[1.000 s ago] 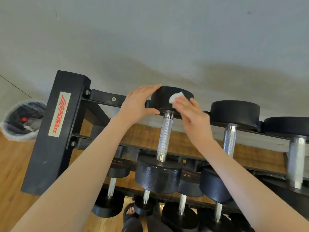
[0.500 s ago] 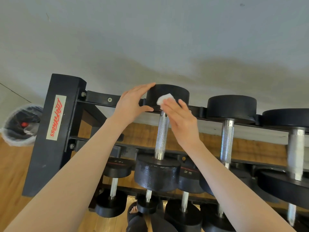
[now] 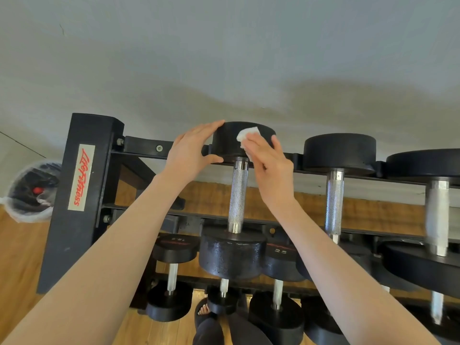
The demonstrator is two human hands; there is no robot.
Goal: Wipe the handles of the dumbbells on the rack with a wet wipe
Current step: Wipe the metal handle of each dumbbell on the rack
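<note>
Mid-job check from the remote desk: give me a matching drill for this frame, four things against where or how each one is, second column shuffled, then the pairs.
Things:
1. wet wipe
2. left hand
3. knurled handle
4. waste bin

Places or states:
A. bare, touched by neither hand
B. on the floor, left of the rack
C. under the right hand fingers, against the far weight head
D. flat against the left side of that head, thumb beneath it

Pairs: 1-C, 2-D, 3-A, 4-B
</note>
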